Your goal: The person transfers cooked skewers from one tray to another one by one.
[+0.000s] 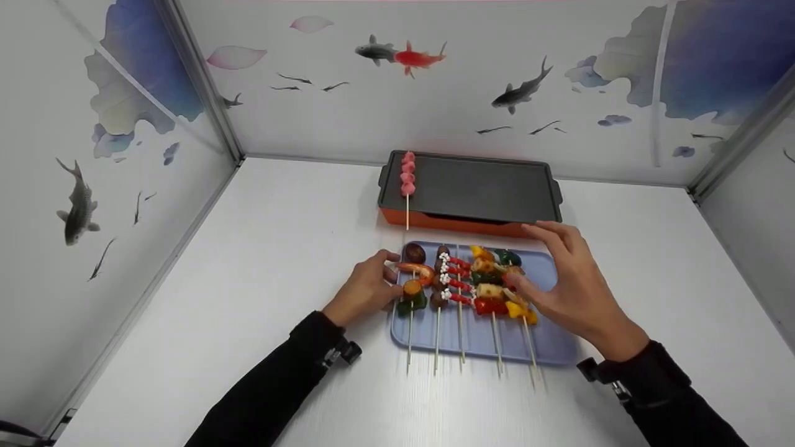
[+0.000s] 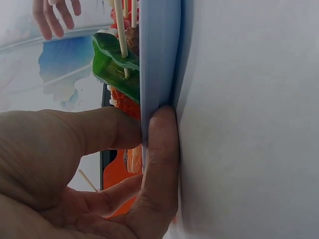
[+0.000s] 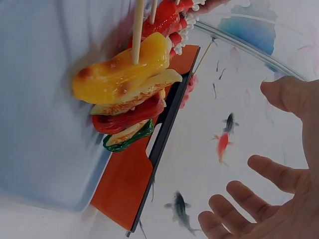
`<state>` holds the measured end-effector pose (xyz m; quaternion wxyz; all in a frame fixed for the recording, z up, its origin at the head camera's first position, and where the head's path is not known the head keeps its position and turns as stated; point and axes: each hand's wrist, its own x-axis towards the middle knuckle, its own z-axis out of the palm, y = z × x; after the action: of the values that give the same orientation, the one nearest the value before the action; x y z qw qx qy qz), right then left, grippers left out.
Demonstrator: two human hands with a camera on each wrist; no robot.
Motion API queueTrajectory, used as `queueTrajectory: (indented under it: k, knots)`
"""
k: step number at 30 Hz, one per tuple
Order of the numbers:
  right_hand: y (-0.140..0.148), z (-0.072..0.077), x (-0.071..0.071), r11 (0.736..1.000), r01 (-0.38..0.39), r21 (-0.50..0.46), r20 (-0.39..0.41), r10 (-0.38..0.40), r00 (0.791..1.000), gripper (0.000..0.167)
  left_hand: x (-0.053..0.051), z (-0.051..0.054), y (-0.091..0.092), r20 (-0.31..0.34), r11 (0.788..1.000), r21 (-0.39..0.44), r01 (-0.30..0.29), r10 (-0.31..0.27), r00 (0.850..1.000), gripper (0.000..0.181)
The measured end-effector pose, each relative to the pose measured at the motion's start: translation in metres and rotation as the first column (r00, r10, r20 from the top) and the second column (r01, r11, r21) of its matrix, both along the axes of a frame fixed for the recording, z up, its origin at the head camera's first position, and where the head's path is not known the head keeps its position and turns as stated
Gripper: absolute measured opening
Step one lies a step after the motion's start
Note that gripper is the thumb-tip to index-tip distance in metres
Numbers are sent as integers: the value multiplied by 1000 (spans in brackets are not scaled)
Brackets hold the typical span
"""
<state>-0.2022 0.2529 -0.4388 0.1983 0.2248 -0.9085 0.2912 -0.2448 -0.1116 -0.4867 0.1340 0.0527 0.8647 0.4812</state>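
Observation:
A light blue tray carries several food skewers lying side by side. At its left rim my left hand pinches the edge. In the left wrist view, the thumb lies at the rim's inner side and a finger against its outer side. Nearest that hand is a skewer with a shrimp and green pepper. My right hand hovers over the tray's right part with its fingers spread, holding nothing. Close to it is a skewer with yellow pepper; in the right wrist view, hand and skewer are apart.
Behind the tray stands an orange griddle with a black top. A skewer of pink balls lies on its left end, its stick over the front edge. White walls printed with fish enclose the white table at the back and sides.

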Motion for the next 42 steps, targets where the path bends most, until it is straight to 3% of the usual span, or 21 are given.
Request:
queueTrajectory:
  k: [20,42]
  knots:
    - [-45,21,-52,987,-118,110,38,114,993,89,-1,1,1,7,1000,-19,-6,6,1000,66]
    - [-98,26,-86,976,-181,118,219,152,964,84,-2,1,-1,-15,1000,-19,13,-13,1000,68]
